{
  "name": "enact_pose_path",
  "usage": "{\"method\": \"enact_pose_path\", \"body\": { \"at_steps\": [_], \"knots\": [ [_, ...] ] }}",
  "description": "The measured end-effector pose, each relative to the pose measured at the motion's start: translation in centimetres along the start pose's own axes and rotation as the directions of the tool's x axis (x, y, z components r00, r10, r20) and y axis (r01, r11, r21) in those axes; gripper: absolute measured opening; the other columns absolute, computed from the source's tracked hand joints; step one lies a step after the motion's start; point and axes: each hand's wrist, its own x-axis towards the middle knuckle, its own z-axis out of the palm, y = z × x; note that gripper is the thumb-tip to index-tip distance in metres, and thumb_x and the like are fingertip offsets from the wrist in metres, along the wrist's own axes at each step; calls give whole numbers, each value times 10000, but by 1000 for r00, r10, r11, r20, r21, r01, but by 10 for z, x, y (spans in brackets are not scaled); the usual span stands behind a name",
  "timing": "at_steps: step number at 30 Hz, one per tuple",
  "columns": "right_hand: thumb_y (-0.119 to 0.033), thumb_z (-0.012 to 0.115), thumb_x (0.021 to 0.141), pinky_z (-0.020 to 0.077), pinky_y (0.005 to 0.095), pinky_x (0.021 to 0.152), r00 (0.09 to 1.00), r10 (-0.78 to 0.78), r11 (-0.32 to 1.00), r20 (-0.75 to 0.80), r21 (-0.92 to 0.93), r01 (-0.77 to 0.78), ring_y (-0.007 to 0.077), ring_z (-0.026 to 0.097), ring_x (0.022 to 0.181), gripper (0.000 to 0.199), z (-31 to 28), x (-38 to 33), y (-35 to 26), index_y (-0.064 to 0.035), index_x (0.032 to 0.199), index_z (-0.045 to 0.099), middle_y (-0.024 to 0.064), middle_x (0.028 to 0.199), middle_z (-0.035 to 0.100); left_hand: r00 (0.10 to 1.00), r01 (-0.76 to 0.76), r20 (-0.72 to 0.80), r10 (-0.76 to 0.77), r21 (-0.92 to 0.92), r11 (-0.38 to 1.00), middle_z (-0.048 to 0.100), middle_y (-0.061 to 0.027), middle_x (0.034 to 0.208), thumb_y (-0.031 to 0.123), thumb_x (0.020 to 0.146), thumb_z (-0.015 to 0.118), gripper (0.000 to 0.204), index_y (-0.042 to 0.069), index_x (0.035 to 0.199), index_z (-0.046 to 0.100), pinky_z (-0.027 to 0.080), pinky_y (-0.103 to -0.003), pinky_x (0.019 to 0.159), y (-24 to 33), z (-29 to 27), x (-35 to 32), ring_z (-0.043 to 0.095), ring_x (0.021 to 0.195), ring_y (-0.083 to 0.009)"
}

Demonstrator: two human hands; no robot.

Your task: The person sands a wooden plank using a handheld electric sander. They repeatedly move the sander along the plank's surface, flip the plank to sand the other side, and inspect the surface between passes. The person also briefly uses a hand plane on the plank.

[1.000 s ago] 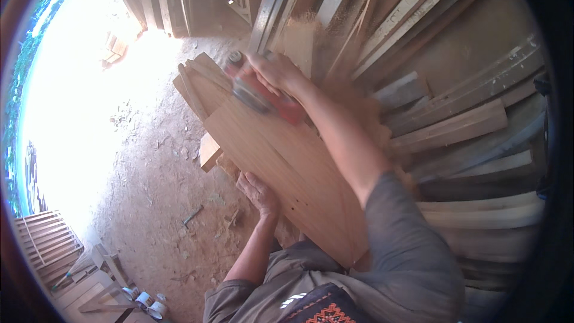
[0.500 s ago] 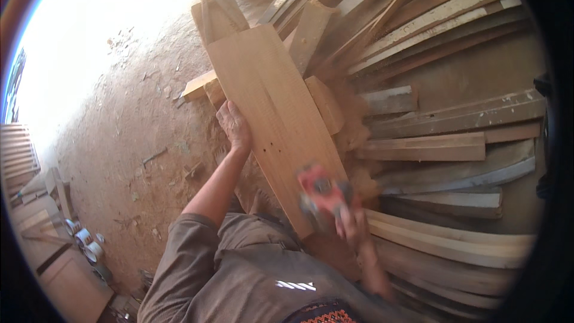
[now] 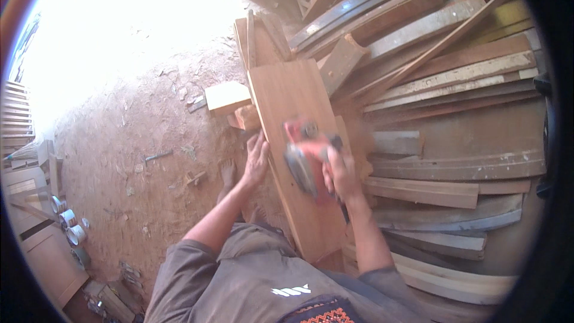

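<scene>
A wide, pale wooden board (image 3: pixel 286 93) lies lengthwise in front of me, sloping away from my lap. My right hand (image 3: pixel 339 173) is wrapped around the rear handle of a red electric planer (image 3: pixel 311 152), blurred by motion, which rests on the middle of the board. A dark cord hangs from its handle. At the board's left edge, my left hand (image 3: pixel 257 158) grips the side, its fingers partly hidden against the wood. Wood blocks (image 3: pixel 246 118) stick out beside the board's far left edge.
Many planks and beams (image 3: pixel 436 164) lie stacked along the right. Sawdust (image 3: pixel 356 143) hangs and gathers by the board's right side. On the dirt floor (image 3: pixel 119 161) lie wood scraps, with several white rolls or tins (image 3: pixel 69 218) and panels at lower left. My bare feet are beside the board.
The planer and my right hand have moved from the board's near right end up to its middle. My left hand stays at the left edge, nearer the board's middle. The view has shifted.
</scene>
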Motion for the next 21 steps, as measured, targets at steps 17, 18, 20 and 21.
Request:
{"method": "enact_pose_path", "body": {
  "at_steps": [17,18,20,21],
  "knots": [
    [-498,503,1062,403,299,470,979,15,1000,204,18,-19,115,471,506,553,27,16,-2,-16,1226,716,-2,706,537,940,324,-35,-339,-217,921,668,-52,1313,385,1089,592,577,82,1563,463,554,-322,783,-106,-127,-64,688,1031,-168],
    [-416,558,1044,431,330,516,970,-99,994,224,-29,109,166,513,572,483,14,-26,27,-15,1285,674,31,764,573,867,474,-68,-494,-193,859,671,-47,1272,380,1086,598,559,90,1549,483,552,-317,765,-128,-150,-87,689,1031,-170],
    [-326,598,1028,454,363,563,938,-255,910,233,-269,314,212,562,631,364,-10,-106,78,-23,1223,647,62,788,612,753,618,-170,-636,-150,772,678,-35,1176,391,1068,614,517,101,1491,546,539,-305,697,-172,-192,-151,689,996,-166],
    [-318,582,1029,449,363,563,950,-209,917,231,-292,273,205,569,624,306,-23,-152,100,-32,1102,662,62,752,615,638,742,-216,-739,-82,665,707,-70,1160,420,1035,641,581,58,1480,554,547,-335,771,-192,-211,-189,654,994,-153]
  ]
}}
